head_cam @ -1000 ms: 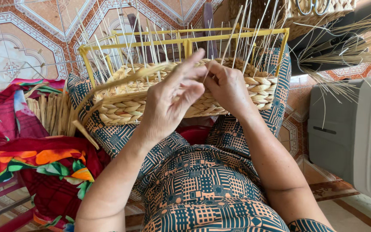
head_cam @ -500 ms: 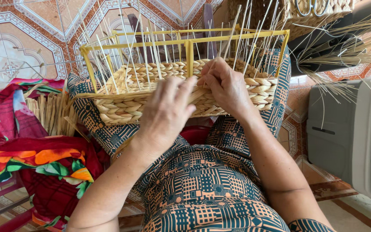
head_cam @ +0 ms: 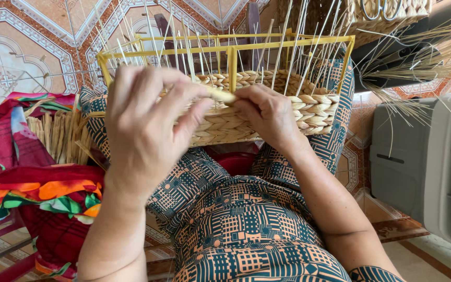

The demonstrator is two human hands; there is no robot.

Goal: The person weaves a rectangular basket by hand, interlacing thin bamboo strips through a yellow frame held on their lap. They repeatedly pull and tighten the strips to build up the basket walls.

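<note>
At centre frame, a straw strand (head_cam: 220, 94) runs left to right between both hands above the half-woven basket (head_cam: 267, 107) on the lap. The left hand (head_cam: 144, 122) and right hand (head_cam: 267, 112) each pinch it closed, the right nearer the weave.

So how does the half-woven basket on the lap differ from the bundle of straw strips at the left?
The half-woven basket is braided into rows on a yellow frame, with thin stakes upright; the bundle of straw strips is loose and unwoven. The basket rests on the knees, with the left hand and right hand on it; the bundle lies untouched in colourful cloth. Both are pale tan fibre.
</note>
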